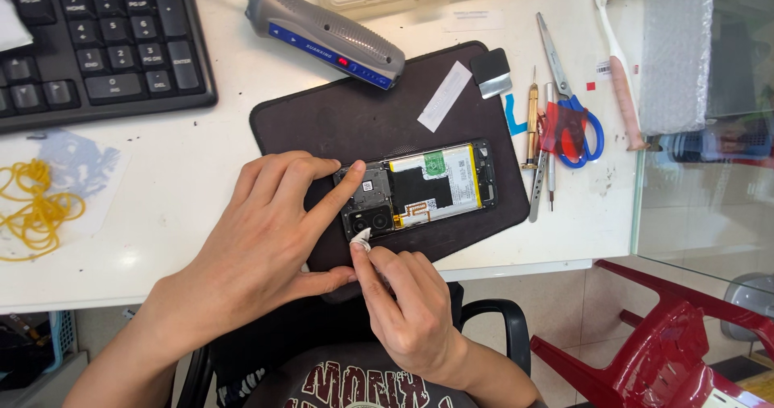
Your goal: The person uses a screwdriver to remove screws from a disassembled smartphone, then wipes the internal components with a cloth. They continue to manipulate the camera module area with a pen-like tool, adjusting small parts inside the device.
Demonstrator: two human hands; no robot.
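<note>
An opened phone [427, 189] with its back cover off lies on a dark work mat [355, 118], showing its battery and camera module. My left hand [258, 239] rests on the mat with its index finger pressing the phone's upper left end. My right hand [407, 307] pinches a small white wad [360, 237] against the phone's lower left corner by the camera lenses.
A grey electric screwdriver [322, 31] lies above the mat, a black keyboard [97, 41] at top left, yellow rubber bands [32, 206] at left. Scissors [574, 110], tweezers, small screwdrivers and a toothbrush [619, 69] lie at right. A red plastic chair [669, 343] stands beyond the table's edge.
</note>
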